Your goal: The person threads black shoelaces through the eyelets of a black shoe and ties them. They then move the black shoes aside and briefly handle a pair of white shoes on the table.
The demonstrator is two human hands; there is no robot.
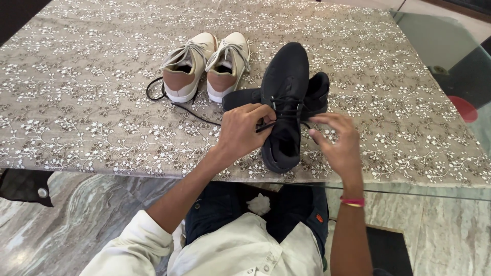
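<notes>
A black sneaker (284,82) lies on the table with its opening toward me. My left hand (240,130) pinches one end of its black lace (268,124) at the shoe's left side. My right hand (337,140) holds the other lace end at the right side, fingers curled. A second black shoe (318,92) lies behind the first, partly hidden by it. A loose black lace (176,105) trails across the cloth to the left.
A pair of cream sneakers (204,64) with tan heels and grey laces stands at the back left. A grey floral tablecloth (92,117) covers the glass table (440,46), whose bare corner shows at the right. Marble floor lies below.
</notes>
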